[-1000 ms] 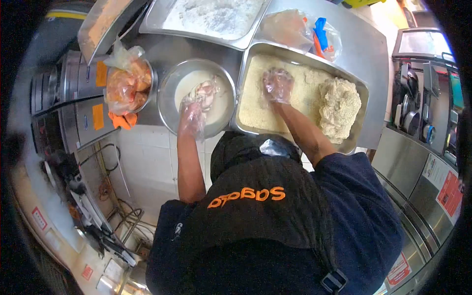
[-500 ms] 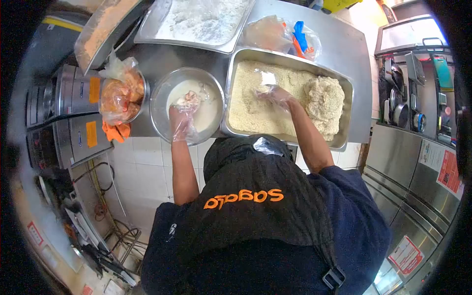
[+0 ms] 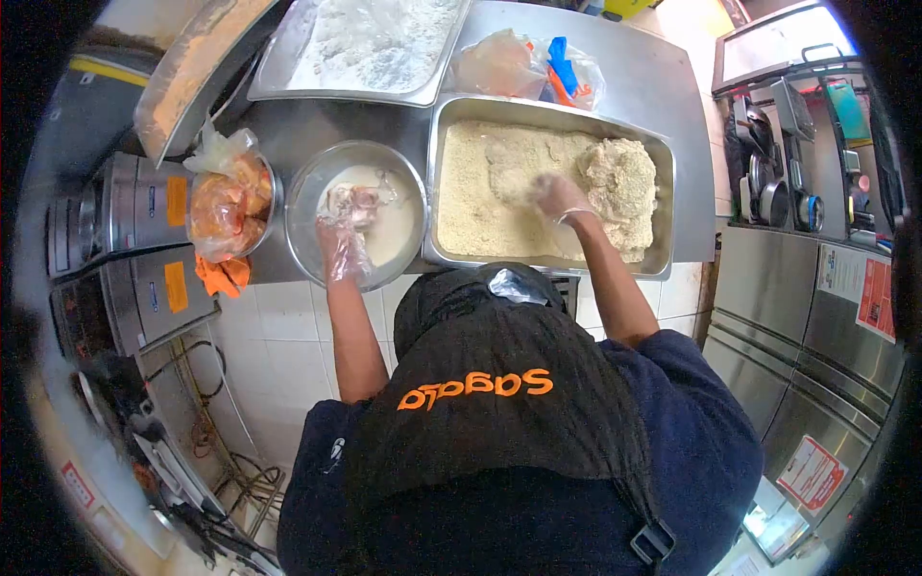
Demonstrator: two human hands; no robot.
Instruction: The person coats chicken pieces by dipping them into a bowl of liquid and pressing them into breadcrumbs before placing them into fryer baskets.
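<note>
My left hand (image 3: 341,245), in a clear plastic glove, reaches into a metal bowl (image 3: 296,197) of milky white liquid. Its fingers are closed on a pinkish piece of raw meat (image 3: 363,204) that shows above the liquid. Over a deep steel tray (image 3: 663,252) of pale crumbs (image 3: 471,216) is my gloved right hand (image 3: 565,200), its fingers smeared by motion. Just left of these fingers lies a crumb-covered piece (image 3: 507,171). Several coated pieces (image 3: 622,197) are heaped at the tray's right end, close beside the hand.
A tray of white flour (image 3: 384,48) stands behind the bowl. To the left sits a bowl with a plastic bag of orange-tinted meat (image 3: 230,206), an orange cloth (image 3: 223,275) below it. Plastic bags (image 3: 499,65) lie behind the crumb tray. A long container (image 3: 197,72) leans at the upper left.
My right hand has shifted rightward, away from the piece in the crumbs, whose white patch is now covered. In the bowl, the meat at my left hand shows more above the liquid.
</note>
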